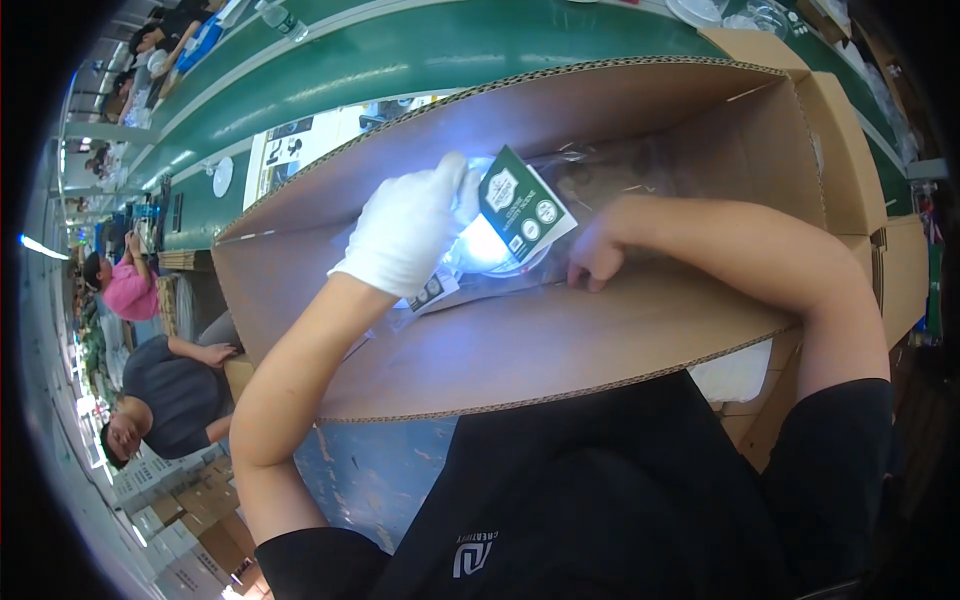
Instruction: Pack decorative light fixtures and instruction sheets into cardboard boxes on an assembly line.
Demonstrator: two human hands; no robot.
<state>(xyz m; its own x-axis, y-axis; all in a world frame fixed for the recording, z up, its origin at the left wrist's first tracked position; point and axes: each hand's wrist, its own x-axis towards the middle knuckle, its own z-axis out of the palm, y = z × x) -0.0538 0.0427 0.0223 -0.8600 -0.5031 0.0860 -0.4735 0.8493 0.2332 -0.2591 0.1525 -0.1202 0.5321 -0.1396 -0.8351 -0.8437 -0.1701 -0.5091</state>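
Note:
My left hand (403, 225), in a white glove, is closed on a round lit lamp (482, 243) inside a long cardboard box (520, 355). The lamp glows bluish white, and part of it is hidden by the glove and by a green and white card (522, 205). Bare and a little blurred, my right hand (603, 245) reaches down into the box just right of the card, its fingers bent downward. Whether they grip anything cannot be made out. Clear plastic wrapping (590, 180) lies in the box around both hands.
Beyond the box runs a green work surface (400, 75) with a plastic bottle (282, 20) on it. The box flaps (850, 150) fold out at the right. Two people, one in a pink top (130, 285) and one in dark grey (175, 395), are at the left, near stacked cartons (195, 505).

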